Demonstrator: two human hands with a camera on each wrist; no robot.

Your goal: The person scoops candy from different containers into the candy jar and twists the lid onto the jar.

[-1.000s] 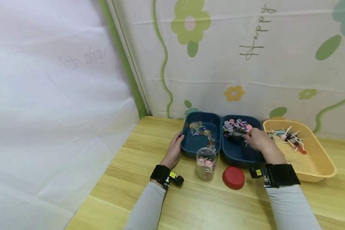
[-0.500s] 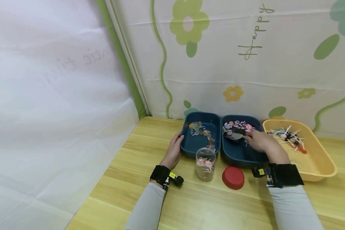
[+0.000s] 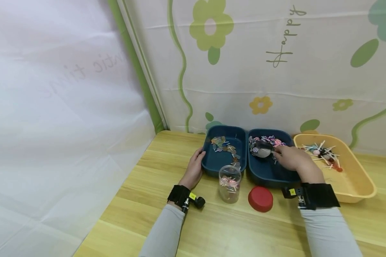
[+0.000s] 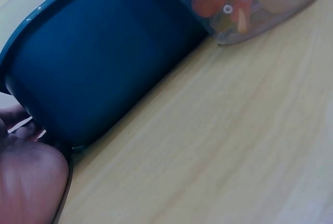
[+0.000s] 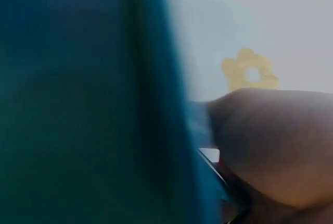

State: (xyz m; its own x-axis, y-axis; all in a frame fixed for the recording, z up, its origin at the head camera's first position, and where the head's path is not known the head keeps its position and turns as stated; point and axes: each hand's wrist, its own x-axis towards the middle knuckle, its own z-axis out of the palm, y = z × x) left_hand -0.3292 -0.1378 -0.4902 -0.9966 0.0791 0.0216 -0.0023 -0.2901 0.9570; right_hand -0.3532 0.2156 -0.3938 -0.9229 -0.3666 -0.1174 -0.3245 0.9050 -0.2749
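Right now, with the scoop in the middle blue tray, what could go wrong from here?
Spill: the right hand holds the scoop at the candies in the middle tray; some might roll off when lifted.
Knock: the open clear cup stands close to the left tray, so if the left hand shifts that tray, the cup could tip.

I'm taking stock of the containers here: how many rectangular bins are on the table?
3: the left blue bin, at the left hand; the right blue bin beside it, under the right hand; and the yellow bin, farthest right. None appears hidden.
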